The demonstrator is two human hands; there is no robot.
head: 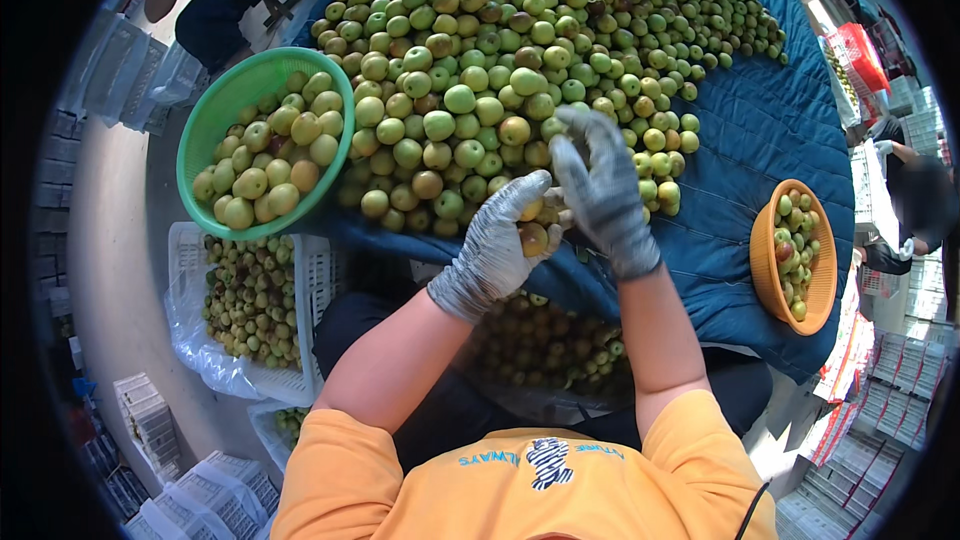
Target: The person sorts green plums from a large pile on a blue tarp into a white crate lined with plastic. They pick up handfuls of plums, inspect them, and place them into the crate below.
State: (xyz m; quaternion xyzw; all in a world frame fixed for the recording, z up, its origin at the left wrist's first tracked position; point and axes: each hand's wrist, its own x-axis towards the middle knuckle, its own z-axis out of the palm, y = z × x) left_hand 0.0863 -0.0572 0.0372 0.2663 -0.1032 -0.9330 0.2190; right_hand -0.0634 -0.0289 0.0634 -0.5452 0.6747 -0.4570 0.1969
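Observation:
My left hand (499,240), in a grey-white knit glove, is curled palm-up around a few jujubes; a yellow-brown jujube (533,238) shows between the fingers. Close beside it, my right hand (604,191), gloved in grey, is slightly blurred. Its fingers are bent and apart over the near edge of the pile, and I see no fruit gripped in them. The large heap of green and brownish jujubes (457,99) spreads over a blue quilted cloth (757,135) in front of me.
A green plastic basket (187,135) of jujubes rests left of the heap; an orange basket (761,262) stands right. Below left is a white crate (315,277) of smaller fruit. More jujubes (547,345) lie beneath my forearms. Another person (926,195) is at far right.

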